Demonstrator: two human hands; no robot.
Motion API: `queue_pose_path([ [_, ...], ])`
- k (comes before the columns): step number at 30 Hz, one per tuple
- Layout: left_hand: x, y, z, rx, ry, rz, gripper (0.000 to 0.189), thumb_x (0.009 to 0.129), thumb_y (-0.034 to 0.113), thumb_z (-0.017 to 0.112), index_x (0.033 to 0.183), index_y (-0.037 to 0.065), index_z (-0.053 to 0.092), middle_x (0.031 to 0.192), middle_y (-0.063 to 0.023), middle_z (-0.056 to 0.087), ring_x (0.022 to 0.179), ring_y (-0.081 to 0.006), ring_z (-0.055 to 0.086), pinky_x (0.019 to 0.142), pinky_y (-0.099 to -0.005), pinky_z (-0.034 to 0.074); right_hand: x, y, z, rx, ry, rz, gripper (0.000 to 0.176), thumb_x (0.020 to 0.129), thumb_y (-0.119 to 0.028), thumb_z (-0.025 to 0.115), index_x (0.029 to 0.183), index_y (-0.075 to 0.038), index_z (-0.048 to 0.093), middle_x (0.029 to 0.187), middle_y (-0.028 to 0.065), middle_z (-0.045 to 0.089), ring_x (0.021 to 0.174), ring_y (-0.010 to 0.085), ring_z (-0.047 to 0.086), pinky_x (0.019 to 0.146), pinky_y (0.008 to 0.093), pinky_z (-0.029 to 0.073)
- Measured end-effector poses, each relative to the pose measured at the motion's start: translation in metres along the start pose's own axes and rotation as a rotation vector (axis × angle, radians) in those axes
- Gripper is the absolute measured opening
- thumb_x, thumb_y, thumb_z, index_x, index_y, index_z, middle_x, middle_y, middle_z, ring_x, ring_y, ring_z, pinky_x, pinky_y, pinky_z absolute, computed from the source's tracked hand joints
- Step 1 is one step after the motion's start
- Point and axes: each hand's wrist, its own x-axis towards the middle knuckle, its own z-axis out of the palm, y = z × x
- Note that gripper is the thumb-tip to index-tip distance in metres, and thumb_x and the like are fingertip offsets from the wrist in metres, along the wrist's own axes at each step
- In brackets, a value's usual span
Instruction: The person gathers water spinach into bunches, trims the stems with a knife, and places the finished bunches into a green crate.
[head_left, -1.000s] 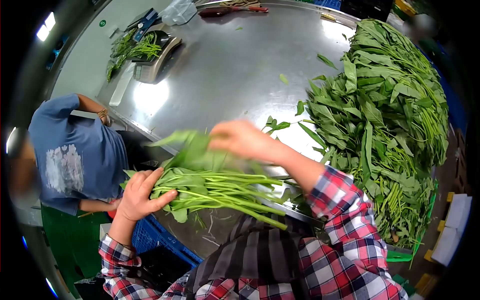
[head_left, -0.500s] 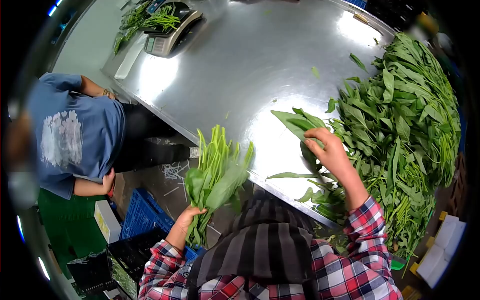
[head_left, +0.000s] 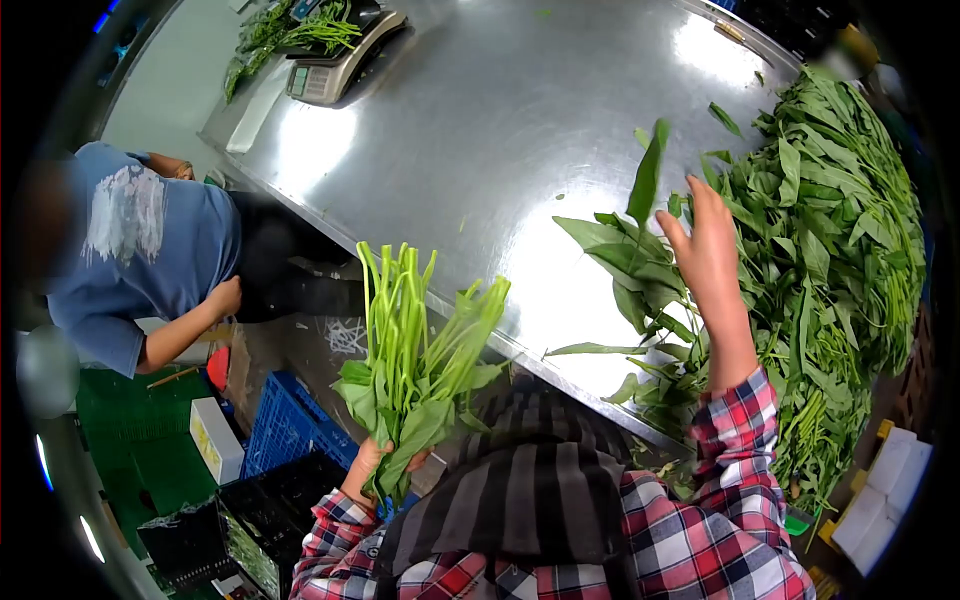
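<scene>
A bunch of leafy greens point(head_left: 402, 350) stands upright in my left hand point(head_left: 372, 466), its pale stems pointing up past the near edge of the metal table. My right hand point(head_left: 708, 235) is above the table with fingers apart, nothing gripped in it. Close to its fingertips, a single leaf point(head_left: 649, 172) appears in the air. Loose leaves point(head_left: 625, 262) lie just left of that hand. The large pile of greens point(head_left: 820, 220) fills the right side of the metal table point(head_left: 500, 110).
On the table's far left is a scale point(head_left: 322, 82) with greens on it. A co-worker in a blue shirt point(head_left: 175, 250) stands at the left. Below are a blue crate point(head_left: 290, 425), a white box point(head_left: 215, 440) and a black crate point(head_left: 185, 545). White boxes point(head_left: 885, 495) stand lower right.
My right hand has moved up, its fingers now spread, and a leaf is in the air beside it. The bunch in my left hand has shifted and fanned out. The co-worker's arm has moved.
</scene>
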Motion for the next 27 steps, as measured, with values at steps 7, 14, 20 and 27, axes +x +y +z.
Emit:
queue_pose_path([
  [7,0.012,0.005,0.021,-0.082,0.183,0.031,0.060,0.060,0.024,0.076,0.109,-0.003,0.052,0.085,-0.0162,0.059,0.063,-0.0232,0.052,0.051,-0.0313,0.039,-0.053,-0.147,-0.052,1.656,-1.224,0.634,0.044,0.081,-0.019,0.065,0.119,-0.004,0.049,0.085,0.0045,0.064,0.072,0.0130,0.059,0.068,0.0294,0.048],
  [14,-0.020,-0.017,-0.050,0.079,0.464,0.122,0.036,0.072,0.004,0.068,0.106,0.001,0.057,0.092,-0.0064,0.061,0.075,-0.0202,0.057,0.065,-0.0366,0.048,-0.032,-0.066,-0.040,0.440,-0.904,-0.249,0.023,0.077,-0.010,0.062,0.098,-0.003,0.062,0.086,0.0159,0.063,0.077,0.0295,0.061,0.069,0.0363,0.050],
  [20,-0.013,-0.014,-0.046,0.024,0.381,0.139,0.036,0.072,0.004,0.068,0.107,0.001,0.057,0.093,-0.0062,0.061,0.076,-0.0195,0.057,0.066,-0.0362,0.048,0.021,-0.083,-0.039,0.804,-0.418,-0.314,0.030,0.078,-0.024,0.063,0.102,-0.006,0.062,0.103,0.0149,0.058,0.101,0.0332,0.051,0.088,0.0436,0.040],
  [27,-0.006,-0.031,-0.052,0.000,0.354,0.164,0.036,0.072,0.004,0.068,0.107,0.001,0.058,0.094,-0.0060,0.061,0.076,-0.0187,0.058,0.066,-0.0357,0.048,-0.003,-0.110,0.009,0.881,-0.450,-0.157,0.023,0.084,-0.018,0.057,0.101,-0.003,0.061,0.095,0.0129,0.064,0.083,0.0261,0.062,0.078,0.0348,0.048],
])
